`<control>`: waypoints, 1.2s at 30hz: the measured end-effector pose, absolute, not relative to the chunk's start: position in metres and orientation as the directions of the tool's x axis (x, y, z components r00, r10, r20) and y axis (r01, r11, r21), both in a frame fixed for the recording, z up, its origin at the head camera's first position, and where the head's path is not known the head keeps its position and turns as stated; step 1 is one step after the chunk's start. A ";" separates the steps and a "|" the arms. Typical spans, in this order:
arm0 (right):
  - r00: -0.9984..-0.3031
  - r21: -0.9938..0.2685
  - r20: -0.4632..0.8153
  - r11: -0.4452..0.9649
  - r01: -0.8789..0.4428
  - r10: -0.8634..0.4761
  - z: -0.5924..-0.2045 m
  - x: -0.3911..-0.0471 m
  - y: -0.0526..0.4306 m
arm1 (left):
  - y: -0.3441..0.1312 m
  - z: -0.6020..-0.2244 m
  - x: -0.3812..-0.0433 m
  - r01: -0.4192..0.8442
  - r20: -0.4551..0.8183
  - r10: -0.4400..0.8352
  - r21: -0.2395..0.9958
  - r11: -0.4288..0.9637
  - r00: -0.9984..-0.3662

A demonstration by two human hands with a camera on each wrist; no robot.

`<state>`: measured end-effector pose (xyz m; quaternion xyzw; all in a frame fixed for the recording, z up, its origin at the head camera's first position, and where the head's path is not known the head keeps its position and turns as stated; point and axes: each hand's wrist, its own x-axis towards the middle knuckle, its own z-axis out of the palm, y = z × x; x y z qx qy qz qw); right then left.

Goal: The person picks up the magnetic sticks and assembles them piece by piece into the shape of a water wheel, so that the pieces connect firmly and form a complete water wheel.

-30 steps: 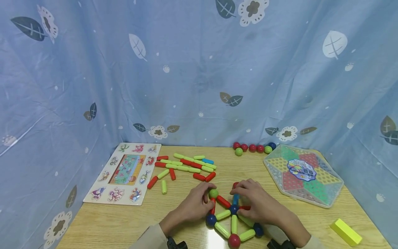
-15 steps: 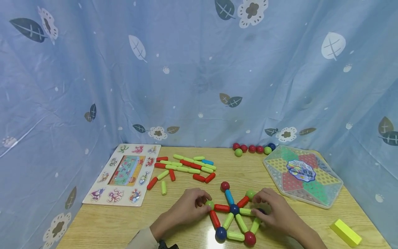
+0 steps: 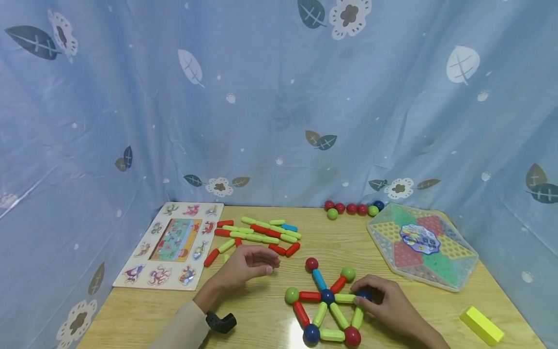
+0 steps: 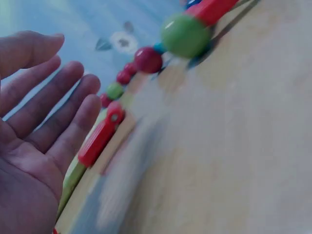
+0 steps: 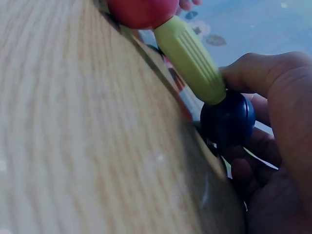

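On the table lies a wheel-like frame of toy rods and balls. Rods fan out from its central dark blue ball (image 3: 327, 296). My right hand (image 3: 388, 301) holds the dark blue ball (image 5: 228, 119) on the frame's right side, thumb and fingers around it. A yellow-green rod (image 5: 192, 61) joins that ball to a red ball (image 3: 352, 336). My left hand (image 3: 246, 265) is raised to the left of the frame, holding nothing, its fingers extended in the left wrist view. Nearest to it on the frame is a green ball (image 3: 292, 295). A blue rod (image 3: 319, 279) ends in another red ball (image 3: 311, 264).
Loose red and yellow-green rods (image 3: 261, 237) lie behind my left hand, partly covered by it. Spare balls (image 3: 351, 209) line the back edge. A picture puzzle board (image 3: 148, 286) lies left, a hexagonal game box (image 3: 423, 242) right, and a yellow block (image 3: 481, 325) front right.
The frame has turned on the table, with its blue rod now leaning left. My left hand has let go of the green ball and moved left. My right hand has shifted slightly right.
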<state>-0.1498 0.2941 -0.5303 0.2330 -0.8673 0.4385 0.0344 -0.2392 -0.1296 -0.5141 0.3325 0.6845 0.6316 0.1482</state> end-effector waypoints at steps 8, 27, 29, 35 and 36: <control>-0.885 -0.765 0.292 0.466 -0.444 -0.363 -0.538 -0.152 0.295 | -0.123 -0.514 -0.268 0.304 0.168 0.540 0.936 0.174 -0.825; -0.887 -0.752 0.294 0.486 -0.445 -0.356 -0.538 -0.150 0.295 | -0.084 -0.513 -0.259 0.604 0.294 0.527 0.378 0.702 -0.797; -0.888 -0.748 0.295 0.493 -0.444 -0.352 -0.538 -0.150 0.294 | -0.086 -0.513 -0.257 0.601 0.325 0.509 0.360 0.713 -0.797; -0.892 -0.749 0.294 0.498 -0.437 -0.342 -0.538 -0.150 0.293 | -0.089 -0.510 -0.244 0.478 0.341 0.339 0.549 0.686 -0.877; -0.893 -0.748 0.294 0.499 -0.437 -0.340 -0.538 -0.150 0.293 | -0.088 -0.509 -0.242 0.443 0.319 0.308 0.624 0.644 -0.896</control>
